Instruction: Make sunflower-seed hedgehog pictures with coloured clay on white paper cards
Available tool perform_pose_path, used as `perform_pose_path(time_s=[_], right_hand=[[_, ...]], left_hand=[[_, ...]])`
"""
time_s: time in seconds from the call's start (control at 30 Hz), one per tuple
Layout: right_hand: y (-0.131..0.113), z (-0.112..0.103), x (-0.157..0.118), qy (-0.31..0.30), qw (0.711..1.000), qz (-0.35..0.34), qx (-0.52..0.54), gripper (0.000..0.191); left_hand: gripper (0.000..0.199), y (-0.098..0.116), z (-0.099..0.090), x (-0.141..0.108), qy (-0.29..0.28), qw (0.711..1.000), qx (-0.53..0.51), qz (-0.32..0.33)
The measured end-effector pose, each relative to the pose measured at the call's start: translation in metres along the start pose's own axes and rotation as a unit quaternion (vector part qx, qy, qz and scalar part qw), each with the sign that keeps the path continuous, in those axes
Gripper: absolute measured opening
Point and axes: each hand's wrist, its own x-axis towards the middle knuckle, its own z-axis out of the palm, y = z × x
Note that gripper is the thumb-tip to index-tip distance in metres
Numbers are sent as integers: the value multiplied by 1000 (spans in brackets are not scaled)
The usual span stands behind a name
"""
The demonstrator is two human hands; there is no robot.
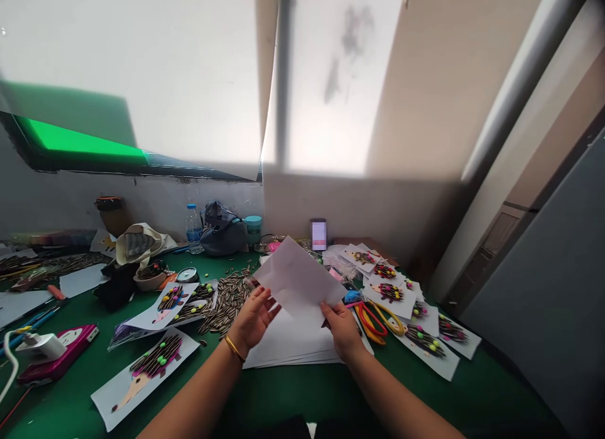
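A blank white sheet (300,276) is raised above the table, tilted, one corner pointing up. My right hand (341,325) pinches its lower right corner between thumb and fingers. At its lower left side is my left hand (255,320), palm turned up and fingers apart, holding nothing. A stack of white paper (293,341) lies under the raised sheet. Striped sunflower seeds (229,300) are heaped just left of my left hand. Scissors with red handles (371,322) and yellow handles (390,319) rest beside my right hand.
Hedgehog pictures with seeds and coloured balls lie at left (146,376) and right (425,347). A magenta power strip (61,354) sits far left. Along the wall stand a water bottle (193,230), a dark bag (223,234), a teal cup (254,230) and a phone (319,235).
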Motion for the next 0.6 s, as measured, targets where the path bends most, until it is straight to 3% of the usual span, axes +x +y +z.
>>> perform_pose_path(time_s=[0.1,0.2,0.43,0.6], right_hand=[[7,14,-4,3,1000,-7,2,45],[10,19,-10,-29,999,1,-23,43],[-4,-2,-5,-45,997,-43,-41,43],[6,-17,3,-23,993,-79,-89,38]], left_hand=[[36,-26,19,-10,-54,997,-12,-50],[43,-41,21,-11,-33,997,-25,-58],[43,-38,-8,2,67,995,76,0],[40,-35,-6,-3,13,988,154,6]])
